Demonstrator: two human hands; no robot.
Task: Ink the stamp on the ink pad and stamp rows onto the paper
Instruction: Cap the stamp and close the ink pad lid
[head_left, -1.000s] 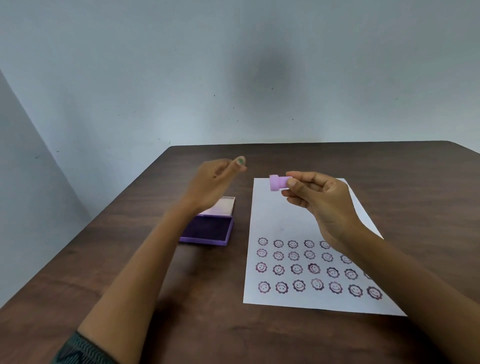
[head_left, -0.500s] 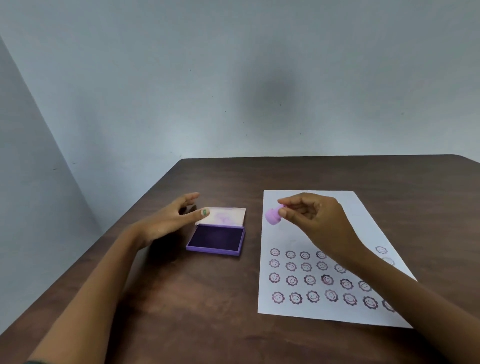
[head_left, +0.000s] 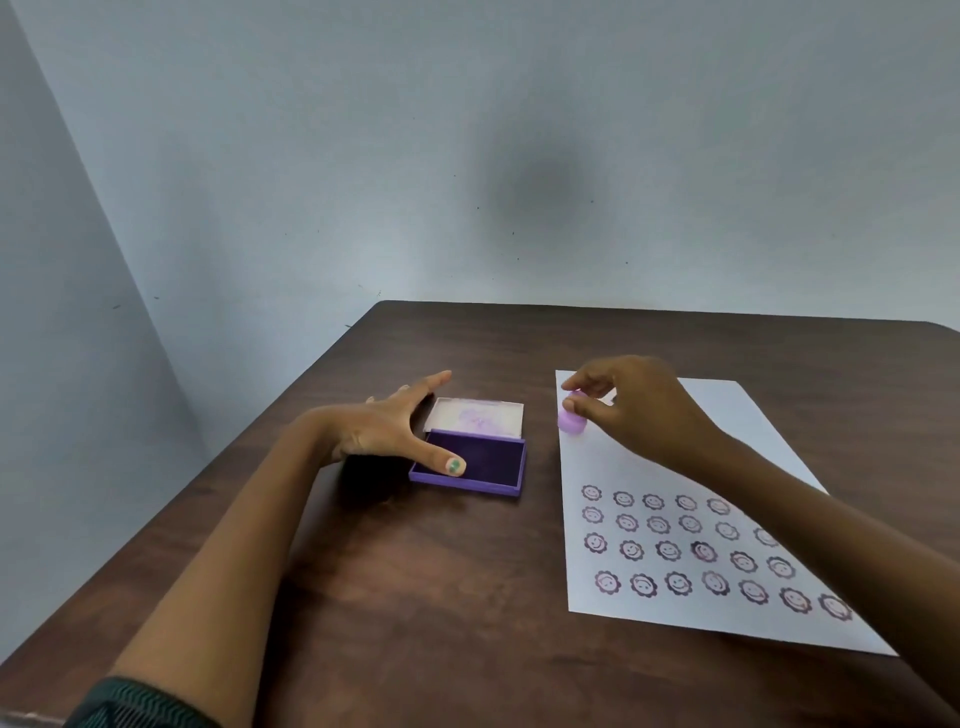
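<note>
Now right hand pinches stamp over paper

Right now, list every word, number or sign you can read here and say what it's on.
No words or numbers are readable.
Paper: only rows of stamped smiley-flower marks, no lettering.
Ink pad: its lid shows purple smudges, no legible label.
Stamp: no visible text.

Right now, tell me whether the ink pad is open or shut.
Open. The ink pad shows its dark inking surface, and its lid lies flipped back behind it on the table.
</note>
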